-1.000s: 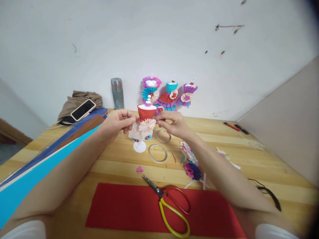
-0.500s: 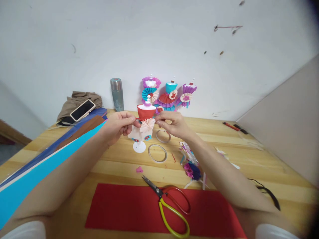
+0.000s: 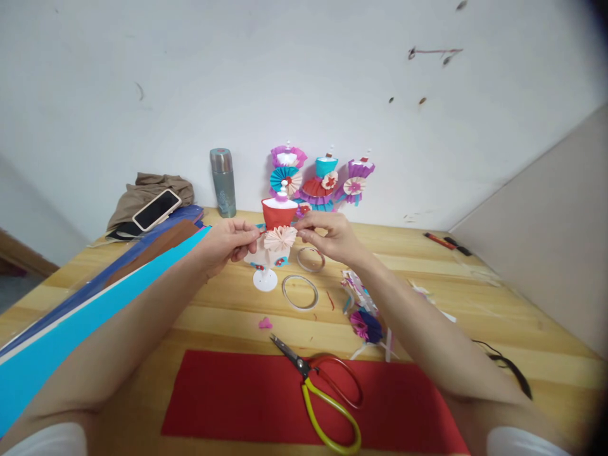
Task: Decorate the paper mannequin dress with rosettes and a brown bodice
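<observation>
A small white dress-form stand (image 3: 265,280) wears a red paper bodice (image 3: 279,215) and a pale skirt with little blue and red trims. At its waist sits a pale pink pleated paper rosette (image 3: 280,238). My left hand (image 3: 232,239), fingers closed, pinches a thin red strip (image 3: 262,234) on the left side of the waist. On the other side my right hand (image 3: 327,233) is closed in a pinch at the rosette's right edge; what lies between its fingertips is hidden.
Scissors (image 3: 304,370) lie open across red paper (image 3: 228,399) in front. Two tape rings (image 3: 301,308), paper scraps (image 3: 368,326) and a pink bit (image 3: 265,323) are on the table. Behind stand three dressed forms (image 3: 327,168) and a flask (image 3: 222,183); a phone (image 3: 158,209) and coloured sheets are at left.
My left hand has drawn slightly left, away from the waist, and its fingers have closed more. The red strip now shows at its fingertips. The right hand stays almost in place.
</observation>
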Demonstrator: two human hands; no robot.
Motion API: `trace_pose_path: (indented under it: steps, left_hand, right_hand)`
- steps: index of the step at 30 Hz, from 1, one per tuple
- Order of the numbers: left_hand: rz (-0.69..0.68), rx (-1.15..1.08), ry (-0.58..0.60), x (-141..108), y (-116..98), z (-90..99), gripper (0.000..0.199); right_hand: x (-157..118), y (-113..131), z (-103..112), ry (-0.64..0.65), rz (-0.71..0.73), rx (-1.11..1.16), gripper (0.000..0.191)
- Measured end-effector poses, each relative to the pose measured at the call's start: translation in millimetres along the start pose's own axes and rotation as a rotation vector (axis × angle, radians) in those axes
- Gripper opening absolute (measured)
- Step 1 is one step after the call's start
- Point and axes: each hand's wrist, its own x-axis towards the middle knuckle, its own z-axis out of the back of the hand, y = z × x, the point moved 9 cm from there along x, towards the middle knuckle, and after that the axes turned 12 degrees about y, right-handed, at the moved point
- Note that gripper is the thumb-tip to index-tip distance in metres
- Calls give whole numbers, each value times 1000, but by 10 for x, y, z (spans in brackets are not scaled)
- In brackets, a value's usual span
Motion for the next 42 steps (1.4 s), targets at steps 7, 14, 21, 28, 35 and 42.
trace_pose_path:
  steps: [7, 14, 21, 28, 35, 42]
  left_hand:
    - [-29, 41, 57, -7, -58, -71, 50]
    - [-66, 127, 68, 32, -134, -120, 39]
    - [-78, 217, -20, 29, -190, -94, 29]
    - [-152, 354, -167, -13, -403, -40, 25]
    - [-94, 349, -131, 6, -329, -81, 29]
    - [-112, 353, -206, -23, -392, -79, 25]
  right_hand:
    - [-8, -37, -4, 4, -40, 18, 11]
    - [-29, -69, -24, 39, -63, 4, 11]
    - [-60, -110, -53, 64, -77, 8, 12]
    - [-63, -111, -75, 72, -90, 33, 11]
    - [-59, -102, -64, 69, -99, 41, 12]
    - [-74, -130, -82, 63, -109, 42, 12]
